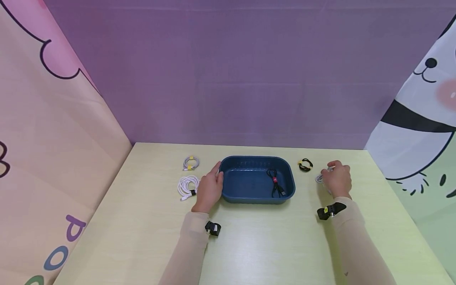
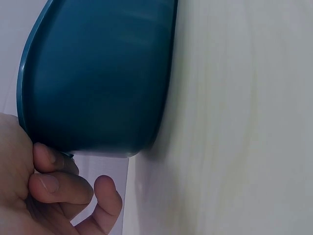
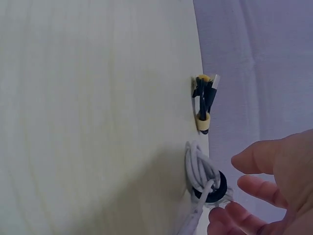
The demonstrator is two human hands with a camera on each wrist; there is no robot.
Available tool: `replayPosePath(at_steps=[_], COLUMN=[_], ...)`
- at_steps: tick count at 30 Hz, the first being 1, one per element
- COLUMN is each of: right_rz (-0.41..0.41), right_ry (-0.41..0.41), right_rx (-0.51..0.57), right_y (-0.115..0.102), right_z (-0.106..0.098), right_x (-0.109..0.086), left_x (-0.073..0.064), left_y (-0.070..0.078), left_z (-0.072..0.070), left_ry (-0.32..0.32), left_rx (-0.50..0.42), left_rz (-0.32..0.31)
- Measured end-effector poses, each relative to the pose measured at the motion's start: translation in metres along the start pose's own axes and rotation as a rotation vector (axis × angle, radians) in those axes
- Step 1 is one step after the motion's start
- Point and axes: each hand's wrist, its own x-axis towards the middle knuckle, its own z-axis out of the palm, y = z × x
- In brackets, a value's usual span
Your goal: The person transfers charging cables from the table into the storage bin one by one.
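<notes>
A dark blue plastic bin [image 1: 246, 183] stands mid-table, with a bundled black USB cable [image 1: 275, 182] inside on its right. My left hand [image 1: 209, 191] holds the bin's left rim; in the left wrist view its fingers curl beneath the rim. Over a coiled white cable [image 1: 318, 179], right of the bin, is my right hand [image 1: 337, 180]. The right wrist view shows that white cable [image 3: 198, 169] with a black strap, thumb and fingers spread beside it. Fingertips are close to the strap; whether they touch cannot be told.
A small black cable with yellow ties [image 1: 305, 165] lies between the bin and my right hand. Left of the bin are a grey coiled cable with yellow ties [image 1: 190, 163] and a white coiled cable [image 1: 187, 187] with a black strap. A purple backdrop [image 1: 249, 79] rises behind the table.
</notes>
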Motion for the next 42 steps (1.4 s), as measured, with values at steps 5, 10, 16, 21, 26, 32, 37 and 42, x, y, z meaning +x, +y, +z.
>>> replayPosePath(at_steps=[5,10,16,21,26,32,37,42], right_rz=[0.005,0.013,0.019,0.006,-0.027,-0.053,-0.029,-0.009], right_ry=[0.002,-0.019,-0.041,-0.037,-0.020,0.024,0.033,0.033], right_rx=[-0.018,-0.020,-0.036,-0.042,-0.050,-0.033,-0.033,-0.029], right_y=[0.004,0.004,0.004,0.004,0.005,0.005,0.005,0.008], right_z=[0.005,0.008,0.010,0.012,0.014,0.016,0.017,0.018], right_x=[0.002,0.003,0.003,0.002,0.001,-0.001,-0.001,0.001], left_x=[-0.001,-0.001,-0.001,-0.001,-0.001,-0.001,-0.001,0.000], left_y=[0.000,0.000,0.001,0.001,0.000,0.000,0.000,0.000], left_z=[-0.001,-0.001,0.000,-0.001,0.000,-0.001,0.000,0.000], left_ry=[0.007,0.014,0.001,-0.005,-0.005,-0.008,-0.008,-0.005], left_rx=[-0.005,0.007,-0.003,-0.013,-0.014,-0.019,-0.011,-0.016], left_rz=[0.004,0.010,0.002,-0.007,-0.003,-0.006,-0.001,0.001])
